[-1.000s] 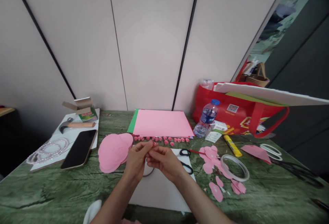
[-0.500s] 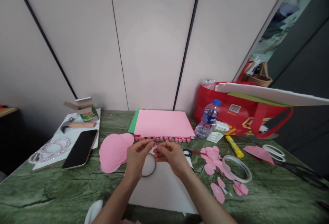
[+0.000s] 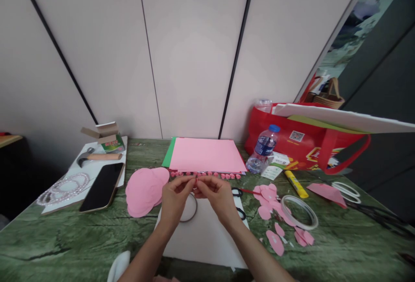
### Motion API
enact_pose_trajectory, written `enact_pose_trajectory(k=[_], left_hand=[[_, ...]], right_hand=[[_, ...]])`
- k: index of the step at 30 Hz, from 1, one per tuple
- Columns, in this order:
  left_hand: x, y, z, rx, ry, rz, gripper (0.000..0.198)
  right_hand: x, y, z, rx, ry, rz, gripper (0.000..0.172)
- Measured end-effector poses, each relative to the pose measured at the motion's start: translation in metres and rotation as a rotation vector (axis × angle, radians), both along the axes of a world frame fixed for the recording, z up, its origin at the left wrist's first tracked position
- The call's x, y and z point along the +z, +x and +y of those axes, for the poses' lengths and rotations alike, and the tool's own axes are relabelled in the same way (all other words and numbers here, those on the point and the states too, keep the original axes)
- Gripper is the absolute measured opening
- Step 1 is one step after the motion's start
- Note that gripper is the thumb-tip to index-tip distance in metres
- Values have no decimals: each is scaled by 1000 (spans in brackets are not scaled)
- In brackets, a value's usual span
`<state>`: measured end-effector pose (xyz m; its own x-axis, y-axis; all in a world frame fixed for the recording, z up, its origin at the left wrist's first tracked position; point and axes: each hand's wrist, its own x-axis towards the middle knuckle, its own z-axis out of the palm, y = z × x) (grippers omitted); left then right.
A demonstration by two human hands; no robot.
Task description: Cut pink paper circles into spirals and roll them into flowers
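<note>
My left hand (image 3: pixel 175 195) and my right hand (image 3: pixel 216 192) meet fingertip to fingertip above a white sheet (image 3: pixel 204 239). Pinched between them is a small piece of pink paper (image 3: pixel 196 179), mostly covered by the fingers. Under the hands, a thin dark ring (image 3: pixel 196 208) lies on the sheet, partly hidden by my left hand. Just beyond the fingertips runs a row of small rolled pink paper flowers (image 3: pixel 215 174). Dark-handled scissors (image 3: pixel 240 213) rest by my right wrist.
Large pink paper circles (image 3: pixel 142 193) are piled at left, near a phone (image 3: pixel 102 187) and a hammer (image 3: pixel 100 156). On the right lie small pink paper cutouts (image 3: pixel 267 193), a tape roll (image 3: pixel 314 221), a glue stick (image 3: pixel 296 185), a water bottle (image 3: pixel 264 148) and a red bag (image 3: pixel 311 144).
My fingertips have come closer together, and less of the pink paper shows between them. My right hand has shifted slightly, uncovering more of the scissors' handles.
</note>
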<state>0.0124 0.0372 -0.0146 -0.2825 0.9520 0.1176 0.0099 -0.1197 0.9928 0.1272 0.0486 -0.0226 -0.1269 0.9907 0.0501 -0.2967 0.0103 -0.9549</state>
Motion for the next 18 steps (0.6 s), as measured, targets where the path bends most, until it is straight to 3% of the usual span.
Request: enact_pose_trajectory(k=[18], left_hand=[[-3,0,-1,-53,134,142,13]], right_hand=[[-2,2,1,-70,79,-147,21]])
